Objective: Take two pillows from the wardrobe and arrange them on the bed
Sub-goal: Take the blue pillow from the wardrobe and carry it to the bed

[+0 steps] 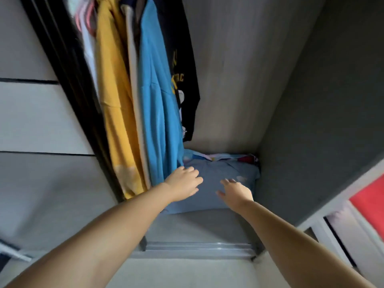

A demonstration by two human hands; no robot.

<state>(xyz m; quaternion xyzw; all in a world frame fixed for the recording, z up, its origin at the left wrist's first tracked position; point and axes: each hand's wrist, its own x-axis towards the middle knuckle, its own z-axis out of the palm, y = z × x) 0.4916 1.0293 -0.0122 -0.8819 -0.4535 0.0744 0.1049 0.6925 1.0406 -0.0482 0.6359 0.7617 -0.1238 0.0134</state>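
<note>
A light blue pillow [212, 181] lies on the floor of the open wardrobe [234, 90], pushed toward the back right corner. A second, patterned pillow [220, 156] shows behind it against the back wall, mostly hidden. Both my arms reach into the wardrobe. My left hand [184, 183] hovers over the blue pillow's left end, fingers curled and apart, holding nothing. My right hand [235, 193] is spread over the pillow's right half, fingers apart; I cannot tell whether it touches the fabric.
Hanging clothes fill the wardrobe's left side: a yellow garment [116, 104], a blue shirt [158, 113] and a black printed shirt [185, 65]. The blue shirt's hem brushes the pillow's left end. The sliding-door track [197, 246] runs along the front. A red item [369, 196] sits at the right.
</note>
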